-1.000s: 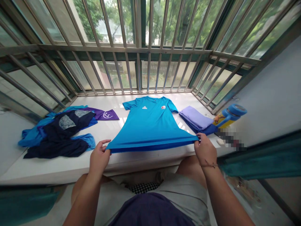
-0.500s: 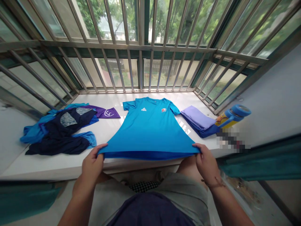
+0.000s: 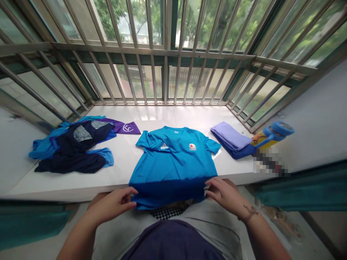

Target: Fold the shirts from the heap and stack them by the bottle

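A blue short-sleeved T-shirt (image 3: 173, 162) lies front up on the white window sill, its neck toward the window. Small prints mark both sides of its chest. The lower part hangs over the sill's front edge toward my lap. At the shirt's left lower edge is my left hand (image 3: 120, 203), thumb and fingers apart, holding nothing. My right hand (image 3: 221, 191) is by the opposite lower edge, its fingers likewise parted and the fingertips close to the cloth. Whether those fingertips touch the shirt I cannot tell.
Left on the sill (image 3: 162, 113) is a loose heap of dark and blue clothes (image 3: 73, 148) with a purple piece (image 3: 127, 127). Folded lilac and navy garments (image 3: 230, 137) lie at right, beside a blue and yellow bottle (image 3: 273, 134). Metal bars (image 3: 165, 54) line the window.
Both hands have let go of the shirt's hem and opened. The shirt has slid toward me, and its stretched hem has slackened and dropped over the sill's edge.
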`<state>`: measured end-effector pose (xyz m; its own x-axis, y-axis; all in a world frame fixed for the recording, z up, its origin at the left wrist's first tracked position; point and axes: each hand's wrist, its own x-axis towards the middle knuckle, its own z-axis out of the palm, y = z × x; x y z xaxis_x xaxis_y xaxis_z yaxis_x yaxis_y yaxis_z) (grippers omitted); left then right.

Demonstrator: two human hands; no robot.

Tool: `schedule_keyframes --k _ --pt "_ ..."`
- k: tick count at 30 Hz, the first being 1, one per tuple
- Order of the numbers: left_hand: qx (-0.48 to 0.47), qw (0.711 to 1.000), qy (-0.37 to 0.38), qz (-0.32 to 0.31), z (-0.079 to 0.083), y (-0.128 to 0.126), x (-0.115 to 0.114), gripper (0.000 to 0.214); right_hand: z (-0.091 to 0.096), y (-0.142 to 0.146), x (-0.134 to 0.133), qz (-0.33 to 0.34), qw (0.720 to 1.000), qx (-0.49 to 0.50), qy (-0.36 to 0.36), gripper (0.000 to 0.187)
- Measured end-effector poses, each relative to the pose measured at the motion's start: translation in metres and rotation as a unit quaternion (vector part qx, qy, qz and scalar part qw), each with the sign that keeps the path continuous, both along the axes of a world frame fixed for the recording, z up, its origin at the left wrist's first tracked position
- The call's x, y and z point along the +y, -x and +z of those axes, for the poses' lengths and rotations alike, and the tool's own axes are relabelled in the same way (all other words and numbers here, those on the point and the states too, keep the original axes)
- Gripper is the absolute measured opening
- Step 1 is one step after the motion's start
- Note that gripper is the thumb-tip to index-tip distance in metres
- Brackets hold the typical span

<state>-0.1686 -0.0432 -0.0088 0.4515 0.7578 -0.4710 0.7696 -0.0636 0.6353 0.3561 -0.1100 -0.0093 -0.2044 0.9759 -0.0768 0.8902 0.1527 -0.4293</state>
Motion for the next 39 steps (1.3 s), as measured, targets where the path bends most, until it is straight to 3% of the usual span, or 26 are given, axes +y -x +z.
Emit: schedule_keyframes --k 2,5,8,10,15,21,26,28,30,32,34,36,39 --pt "-0.012 0.997 -0.067 0.037 -0.001 -0.016 0.01 0.049 -0.005 0.011 0.02 -0.02 0.997 -0.001 -0.069 0.038" --pt "-0.039 0.97 -0.228 0.076 -0.011 -0.043 0.036 0.046 -0.017 0.027 0.052 -0.031 0.99 -0.047 -0.127 0.046" --pt "-0.051 0.937 -0.342 0.05 -0.025 -0.069 0.067 0.044 -0.028 0.045 0.077 -0.028 0.988 -0.091 -0.119 0.055" --pt "-0.008 0.928 -0.37 0.034 -0.033 -0.083 0.087 0.048 -0.031 0.057 0.091 -0.036 0.989 -0.114 -0.09 0.061" --pt "0.162 0.919 -0.345 0.103 -0.048 -0.098 0.115 0.067 -0.037 0.075 0.111 -0.075 0.986 -0.145 -0.027 0.065" --pt "0.229 0.891 -0.324 0.22 -0.055 -0.071 0.106 0.079 -0.046 0.079 0.109 -0.109 0.984 -0.137 -0.031 0.065" --pt "0.278 0.88 -0.275 0.27 -0.043 -0.046 0.11 0.088 -0.05 0.107 0.097 -0.127 0.981 -0.143 -0.03 0.068" --pt "0.301 0.871 -0.252 0.297 -0.034 -0.052 0.119 0.089 -0.052 0.122 0.094 -0.137 0.98 -0.144 -0.032 0.069" --pt "0.316 0.859 -0.257 0.311 -0.026 -0.074 0.129 0.088 -0.052 0.134 0.094 -0.147 0.978 -0.142 -0.035 0.07" --pt "0.286 0.872 -0.307 0.254 -0.022 -0.111 0.137 0.08 -0.05 0.141 0.095 -0.149 0.978 -0.139 -0.036 0.07" --pt "0.194 0.907 -0.362 0.092 -0.024 -0.156 0.141 0.07 -0.043 0.137 0.098 -0.135 0.982 -0.13 -0.036 0.063" --pt "0.123 0.925 -0.358 -0.045 -0.031 -0.195 0.143 0.064 -0.035 0.121 0.102 -0.139 0.982 -0.116 -0.052 0.053" --pt "0.103 0.933 -0.339 -0.068 -0.044 -0.228 0.145 0.067 -0.022 0.076 0.107 -0.222 0.963 -0.125 -0.09 0.05"
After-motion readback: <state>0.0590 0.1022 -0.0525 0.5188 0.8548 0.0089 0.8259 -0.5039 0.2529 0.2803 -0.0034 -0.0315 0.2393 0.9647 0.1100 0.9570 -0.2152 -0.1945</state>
